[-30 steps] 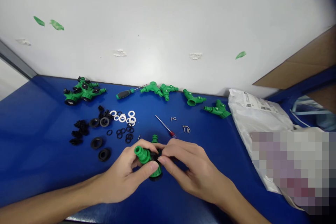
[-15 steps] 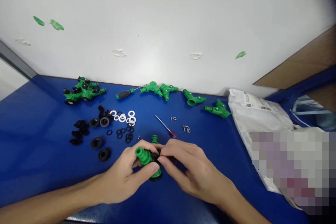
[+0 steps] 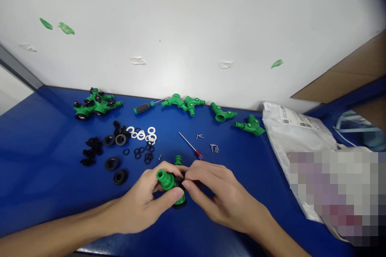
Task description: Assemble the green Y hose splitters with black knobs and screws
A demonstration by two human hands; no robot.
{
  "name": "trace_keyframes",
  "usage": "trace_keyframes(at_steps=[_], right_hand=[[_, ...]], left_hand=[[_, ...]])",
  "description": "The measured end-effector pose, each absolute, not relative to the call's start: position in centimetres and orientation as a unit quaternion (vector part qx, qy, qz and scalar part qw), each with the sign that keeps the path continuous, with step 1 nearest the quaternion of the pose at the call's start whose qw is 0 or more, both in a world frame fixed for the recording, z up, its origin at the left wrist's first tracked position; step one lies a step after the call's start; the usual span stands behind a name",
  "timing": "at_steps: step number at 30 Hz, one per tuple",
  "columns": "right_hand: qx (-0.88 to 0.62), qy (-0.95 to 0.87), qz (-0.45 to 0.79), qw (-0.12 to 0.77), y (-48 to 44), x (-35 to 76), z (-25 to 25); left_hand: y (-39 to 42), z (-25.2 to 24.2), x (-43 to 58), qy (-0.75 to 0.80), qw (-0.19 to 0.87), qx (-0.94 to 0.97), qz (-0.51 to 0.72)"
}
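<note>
My left hand (image 3: 146, 198) is wrapped round a green Y-shaped connector (image 3: 166, 180) low in the middle of the view, its thumb across the front. One green outlet points up and left, another points away, and a black ring shows at the base. My right hand (image 3: 218, 194) pinches a small black part (image 3: 179, 179) at the connector's right side; the fingertips hide most of it. Just beyond my right hand lies a small screwdriver with a red and clear handle (image 3: 198, 153). A single screw (image 3: 160, 157) rests beyond my left hand.
Black rings (image 3: 148, 158), white washers (image 3: 141, 135), black caps (image 3: 120, 177) and black valve pieces (image 3: 94, 144) lie left. Green connectors (image 3: 221, 113) and a green-black screwdriver (image 3: 142, 108) line the wall. Screws (image 3: 214, 148) lie right of centre, a plastic bag (image 3: 280, 128) farther right.
</note>
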State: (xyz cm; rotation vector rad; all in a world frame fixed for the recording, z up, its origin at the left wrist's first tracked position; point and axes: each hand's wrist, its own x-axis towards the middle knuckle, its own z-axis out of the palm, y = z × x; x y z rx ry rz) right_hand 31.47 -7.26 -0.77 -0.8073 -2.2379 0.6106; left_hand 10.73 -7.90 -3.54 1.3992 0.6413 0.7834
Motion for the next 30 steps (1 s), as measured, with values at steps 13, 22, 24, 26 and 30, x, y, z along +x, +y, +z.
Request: trace_keyframes(at_steps=[13, 22, 24, 26, 30], right_hand=[[-0.321, -0.854, 0.231, 0.339, -7.1, 31.7, -0.4], [-0.579, -0.809, 0.098, -0.007, -5.3, 35.0, -0.2], [-0.587, -0.803, 0.096, -0.029, -5.2, 34.8, -0.5], [-0.598, -0.792, 0.116, 0.033, -5.0, 35.0, -0.4], [-0.588, -0.697, 0.222, 0.344, -4.7, 36.5, 0.9]], left_hand=[[-7.8, -3.6, 10.7, 0.287, 0.642, 0.623, 0.343], [-7.2, -3.7, 10.2, 0.308, 0.653, 0.578, 0.38], [-6.9, -3.7, 10.1, 0.311, 0.647, 0.577, 0.389], [-6.7, -3.7, 10.0, 0.306, 0.643, 0.577, 0.399], [-6.3, -3.8, 9.9, 0.302, 0.626, 0.575, 0.431]])
